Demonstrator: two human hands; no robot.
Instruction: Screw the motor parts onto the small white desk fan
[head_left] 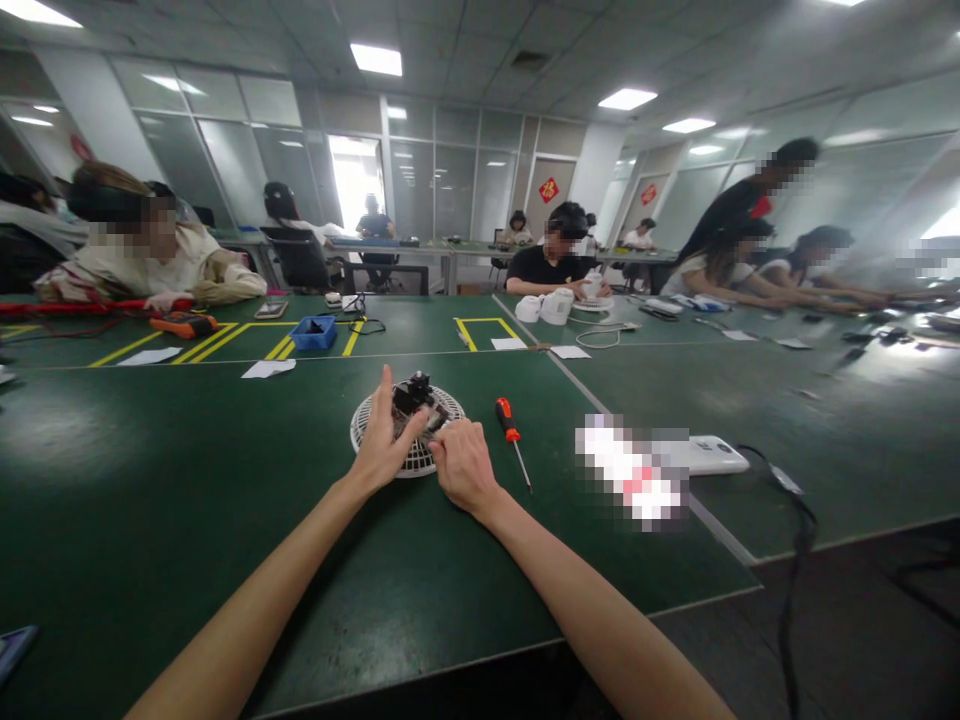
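A green-matted workbench (150, 520) fills a bright office where other people sit working. Both forearms reach forward. The left hand (384, 440) loosely cups the white fan grille (367, 425) and its black motor (414, 393); the right hand (463, 468), curled, pinches the grille's edge. An orange-handled screwdriver (513, 440) lies just right of the grip.

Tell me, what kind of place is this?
Likely an assembly or repair workroom: long green work tables marked with yellow tape, a screwdriver beside a fan grille under both hands, and other people handling small appliances.

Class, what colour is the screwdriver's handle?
Orange-red with black, on the screwdriver; seen in the head view.
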